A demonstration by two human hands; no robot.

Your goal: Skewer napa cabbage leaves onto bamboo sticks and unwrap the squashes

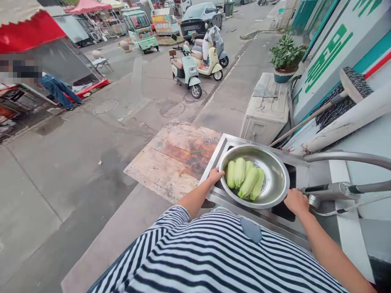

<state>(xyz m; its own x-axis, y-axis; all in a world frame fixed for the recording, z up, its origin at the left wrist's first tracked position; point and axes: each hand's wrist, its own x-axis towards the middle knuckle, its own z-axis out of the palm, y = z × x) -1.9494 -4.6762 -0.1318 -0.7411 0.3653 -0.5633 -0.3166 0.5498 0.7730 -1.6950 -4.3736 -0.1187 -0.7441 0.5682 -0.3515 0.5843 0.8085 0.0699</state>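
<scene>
A wide steel basin [276, 179] rests over the sink unit [305, 173], with several pale green zucchini [248, 183] lying together in its left half. My left hand [215, 176] grips the basin's left rim, fingers curled around the edge. On the opposite side, my right hand [296, 202] is closed on the right rim, close to the faucet [330, 190]. The undersides of both hands' fingers are hidden by the rim. Part of the dark sink opening shows beneath the basin.
A stained wooden board [171, 158] adjoins the sink on the left. Behind the sink stands a white appliance casing [264, 108] with a potted plant [285, 59]. A mop [345, 91] leans along the right wall. Scooters [186, 69] and a person in jeans [59, 89] are farther off.
</scene>
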